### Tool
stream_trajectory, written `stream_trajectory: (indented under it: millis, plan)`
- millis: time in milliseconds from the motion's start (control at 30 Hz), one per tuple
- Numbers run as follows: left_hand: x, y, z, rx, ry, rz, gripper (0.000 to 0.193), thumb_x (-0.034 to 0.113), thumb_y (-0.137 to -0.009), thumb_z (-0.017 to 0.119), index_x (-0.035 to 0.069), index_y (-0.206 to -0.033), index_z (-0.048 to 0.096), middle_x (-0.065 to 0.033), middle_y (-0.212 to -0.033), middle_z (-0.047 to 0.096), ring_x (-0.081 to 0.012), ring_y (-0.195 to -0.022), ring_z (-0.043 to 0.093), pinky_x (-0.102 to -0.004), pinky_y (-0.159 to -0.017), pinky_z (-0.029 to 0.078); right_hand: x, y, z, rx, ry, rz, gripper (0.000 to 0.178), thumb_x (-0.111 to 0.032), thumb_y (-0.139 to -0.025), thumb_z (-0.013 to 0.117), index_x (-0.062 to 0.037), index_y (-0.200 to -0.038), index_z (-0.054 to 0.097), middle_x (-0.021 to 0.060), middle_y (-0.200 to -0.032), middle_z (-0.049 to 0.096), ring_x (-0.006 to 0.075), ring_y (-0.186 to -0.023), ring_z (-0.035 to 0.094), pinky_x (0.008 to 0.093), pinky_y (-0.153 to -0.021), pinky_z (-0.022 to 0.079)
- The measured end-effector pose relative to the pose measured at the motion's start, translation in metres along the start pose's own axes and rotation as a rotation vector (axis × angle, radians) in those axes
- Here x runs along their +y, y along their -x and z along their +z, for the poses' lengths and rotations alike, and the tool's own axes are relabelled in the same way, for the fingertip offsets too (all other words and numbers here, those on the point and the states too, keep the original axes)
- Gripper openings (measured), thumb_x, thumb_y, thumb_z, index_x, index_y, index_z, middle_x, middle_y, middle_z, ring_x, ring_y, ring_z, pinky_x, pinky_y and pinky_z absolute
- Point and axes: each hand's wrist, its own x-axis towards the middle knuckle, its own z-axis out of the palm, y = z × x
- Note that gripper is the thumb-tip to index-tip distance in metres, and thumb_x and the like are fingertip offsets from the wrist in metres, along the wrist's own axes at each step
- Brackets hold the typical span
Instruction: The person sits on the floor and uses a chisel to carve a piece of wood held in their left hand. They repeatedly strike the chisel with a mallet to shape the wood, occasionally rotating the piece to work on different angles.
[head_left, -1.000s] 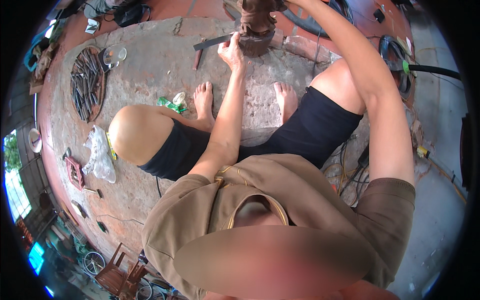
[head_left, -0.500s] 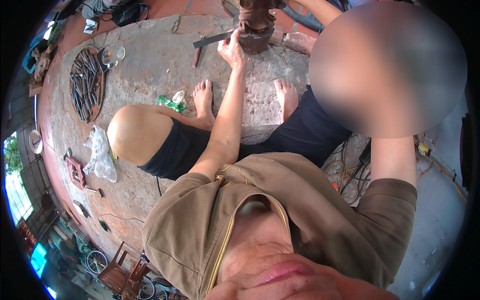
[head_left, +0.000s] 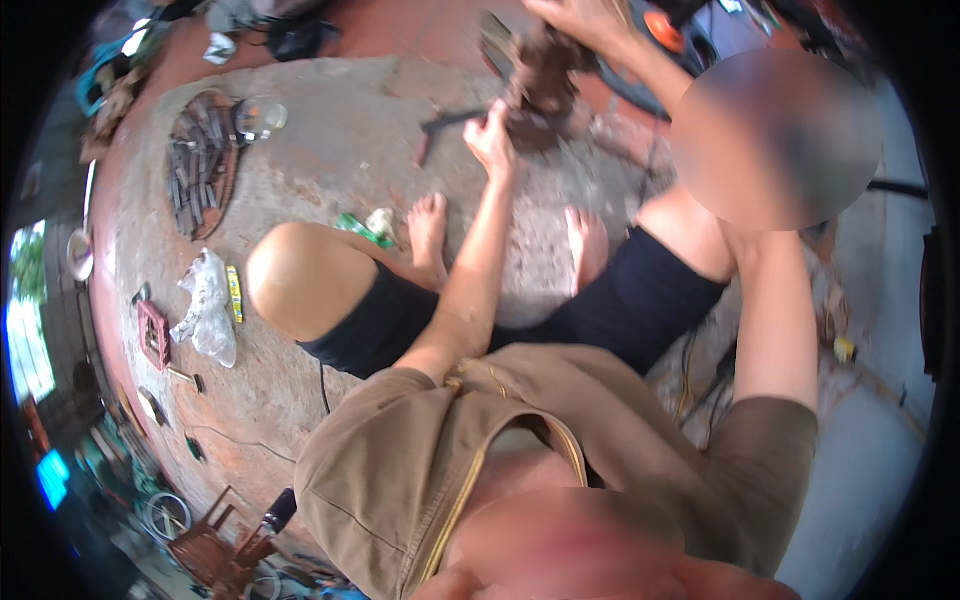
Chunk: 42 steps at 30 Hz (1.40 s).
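A brown carved wooden piece (head_left: 548, 75) stands at the top of the view, beyond my bare feet. My left hand (head_left: 492, 142) is at its left side, fingers closed on the end of a dark flat bar (head_left: 450, 121) that points left. A short reddish stick (head_left: 421, 150) lies on the ground by the bar's far end. At the top edge, my right hand (head_left: 585, 20) is at the upper part of the carving. Its fingers are blurred and partly cut off, so whether it grips the wood cannot be made out.
A round tray (head_left: 228, 190) of dark metal tools and a clear glass mug (head_left: 262, 117) sit at the far left. Nearer are a plastic bag (head_left: 208, 310), a pinkish-red crate (head_left: 152, 335) and a green wrapper (head_left: 365, 230). Cables (head_left: 690, 375) lie by my right thigh.
The view has shifted, so the carving and both arms appear lower and further right. My right hand has come into sight at the top; my left hand stays closed on the bar.
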Motion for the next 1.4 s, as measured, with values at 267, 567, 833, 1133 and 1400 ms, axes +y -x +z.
stream_trajectory:
  millis: [267,567,833,1133,1400]
  plan:
    - [-0.005,-0.007,0.011,0.001,0.007,-0.055,0.015,0.015,-0.082,0.070,0.000,-0.085,0.067,0.0019,-0.075,0.063,-0.0060,-0.067,0.051,-0.0230,-0.061,0.042,0.013,-0.004,-0.013,-0.060,0.058,0.057,0.050,-0.051,-0.077,0.064,-0.0017,-0.075,0.067,0.0213,-0.082,0.066,0.0405,-0.080,0.064,0.0473,-0.070,0.051]
    - [-0.025,-0.018,0.003,0.062,0.174,-0.027,0.022,0.017,-0.080,0.073,-0.001,-0.074,0.063,0.0013,-0.067,0.061,-0.0057,-0.060,0.049,-0.0241,-0.054,0.041,0.000,0.001,-0.011,-0.090,0.088,0.025,0.053,-0.051,-0.077,0.064,0.0018,-0.076,0.067,0.0231,-0.082,0.066,0.0410,-0.080,0.065,0.0476,-0.070,0.051]
    - [-0.035,-0.017,0.000,0.044,0.047,0.036,0.029,0.024,-0.078,0.076,0.000,-0.070,0.062,0.0030,-0.063,0.055,-0.0063,-0.058,0.046,-0.0262,-0.053,0.039,-0.004,0.005,-0.016,-0.126,0.077,0.031,0.054,-0.052,-0.077,0.065,0.0020,-0.077,0.068,0.0231,-0.080,0.066,0.0410,-0.079,0.066,0.0470,-0.070,0.052]
    - [-0.017,0.012,-0.002,0.059,-0.187,0.006,0.027,0.022,-0.078,0.075,0.001,-0.069,0.061,0.0026,-0.063,0.055,-0.0067,-0.059,0.046,-0.0271,-0.053,0.040,0.007,0.013,-0.018,-0.149,0.072,0.034,0.047,-0.051,-0.078,0.065,-0.0044,-0.079,0.066,0.0196,-0.082,0.067,0.0387,-0.080,0.065,0.0475,-0.070,0.051]
    - [-0.033,-0.020,-0.002,0.072,-0.055,0.008,0.027,0.021,-0.079,0.073,0.001,-0.069,0.058,0.0020,-0.063,0.056,-0.0073,-0.059,0.047,-0.0270,-0.054,0.040,-0.002,0.005,-0.019,-0.151,0.027,0.026,0.042,-0.047,-0.078,0.066,-0.0054,-0.081,0.066,0.0176,-0.079,0.066,0.0380,-0.079,0.065,0.0465,-0.070,0.050]
